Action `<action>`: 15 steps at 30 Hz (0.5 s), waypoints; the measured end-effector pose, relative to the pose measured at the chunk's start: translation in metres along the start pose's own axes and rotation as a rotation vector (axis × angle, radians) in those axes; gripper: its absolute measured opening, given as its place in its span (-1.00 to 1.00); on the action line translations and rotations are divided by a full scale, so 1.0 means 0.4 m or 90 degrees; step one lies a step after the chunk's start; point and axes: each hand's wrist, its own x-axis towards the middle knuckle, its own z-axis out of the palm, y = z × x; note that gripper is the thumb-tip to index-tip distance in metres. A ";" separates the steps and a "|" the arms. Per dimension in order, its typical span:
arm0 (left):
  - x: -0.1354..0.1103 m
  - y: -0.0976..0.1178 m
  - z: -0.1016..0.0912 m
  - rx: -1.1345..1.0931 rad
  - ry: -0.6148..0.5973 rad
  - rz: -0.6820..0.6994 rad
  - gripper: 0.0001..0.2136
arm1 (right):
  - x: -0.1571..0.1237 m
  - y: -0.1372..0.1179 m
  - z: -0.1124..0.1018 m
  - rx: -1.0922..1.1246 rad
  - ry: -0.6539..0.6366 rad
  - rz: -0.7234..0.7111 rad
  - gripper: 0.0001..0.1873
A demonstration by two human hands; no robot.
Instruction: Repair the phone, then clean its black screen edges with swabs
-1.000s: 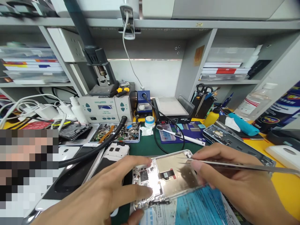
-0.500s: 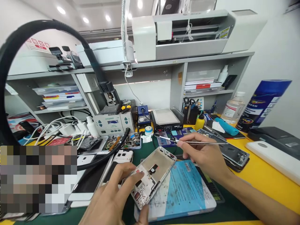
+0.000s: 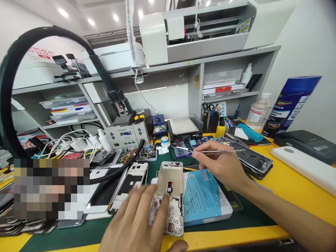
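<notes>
An opened white phone frame (image 3: 172, 182) lies flat near the bench's front edge, its bare metal plate and small parts facing up. My left hand (image 3: 139, 218) rests on its lower half, fingers stretched over it and thumb under its near end. My right hand (image 3: 223, 166) hovers to the right of the frame and pinches long metal tweezers (image 3: 210, 151), whose tips point left toward the back of the bench. A blue-labelled flat box (image 3: 203, 196) lies beside the frame, under my right wrist.
A white phone frame (image 3: 131, 182) and dark screens lie to the left. Behind stand a tray of small parts (image 3: 136, 154), a hot-air station (image 3: 126, 134), a black hose (image 3: 118, 168), a heating plate (image 3: 183, 126). More phone frames (image 3: 249, 159) lie right, beside a blue can (image 3: 288, 105).
The phone frame went from tilted in my left hand to lying flat and straight on the bench. My right hand with the tweezers lifted off it. The view pulled back and up.
</notes>
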 end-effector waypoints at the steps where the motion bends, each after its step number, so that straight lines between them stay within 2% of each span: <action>1: 0.014 -0.017 -0.002 -0.023 -0.011 0.075 -0.52 | 0.000 0.000 0.000 0.002 0.000 0.000 -0.88; 2: 0.028 -0.033 -0.004 -0.057 -0.048 0.137 -0.55 | 0.001 0.001 -0.001 0.003 -0.001 0.000 -0.88; 6: 0.074 -0.083 -0.007 -0.212 -0.163 0.244 -0.51 | -0.001 0.000 0.000 0.008 -0.008 0.001 -0.88; 7: 0.079 -0.091 -0.006 -0.227 -0.188 0.245 -0.51 | -0.003 -0.003 0.001 0.010 -0.013 0.003 -0.88; 10: 0.078 -0.103 0.005 -0.281 -0.181 0.244 -0.54 | -0.013 -0.014 0.003 0.016 -0.034 0.018 -0.86; 15: 0.073 -0.111 0.037 -0.334 -0.100 0.208 -0.61 | -0.031 -0.038 0.005 0.004 -0.080 0.053 -0.88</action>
